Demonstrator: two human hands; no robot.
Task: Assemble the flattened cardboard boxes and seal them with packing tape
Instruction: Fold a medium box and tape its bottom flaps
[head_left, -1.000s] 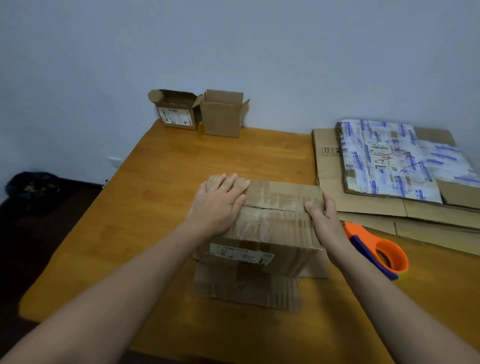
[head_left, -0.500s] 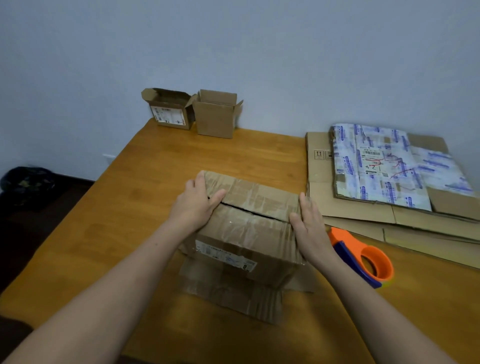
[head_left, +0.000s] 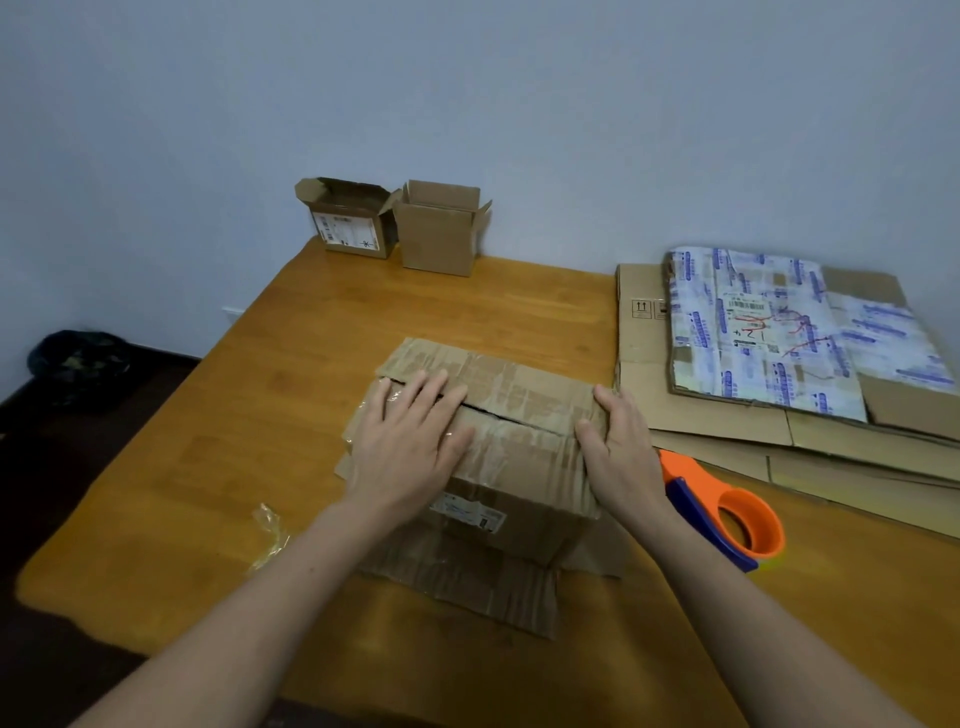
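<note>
In the head view, the cardboard box (head_left: 524, 410) stands in the middle of the wooden table (head_left: 249, 415), turned a little askew to the table's edges. Its top flaps are folded down and meet at a dark seam that gapes slightly. Loose bottom flaps (head_left: 467, 582) splay onto the wood on the near side.

The left hand (head_left: 410, 447) lies flat on the top, fingers straight and spread across the seam, gripping nothing. The right hand (head_left: 621, 457) presses against the box's upper right edge with fingers nearly straight and the thumb resting on top; it holds nothing either.

Just beside the right wrist lies an orange and blue tape dispenser (head_left: 727, 514). Behind it a stack of flattened cardboard (head_left: 727, 415) fills the table's right side, close to the box's right edge, with a blue-printed flattened sheet (head_left: 779, 332) on top.

Bare wood lies left of the box out to the table's left edge, broken only by a crumpled scrap of clear tape (head_left: 270, 535). More bare wood runs behind the box up to two small open boxes (head_left: 353, 223) (head_left: 439, 231) at the far edge by the wall.
</note>
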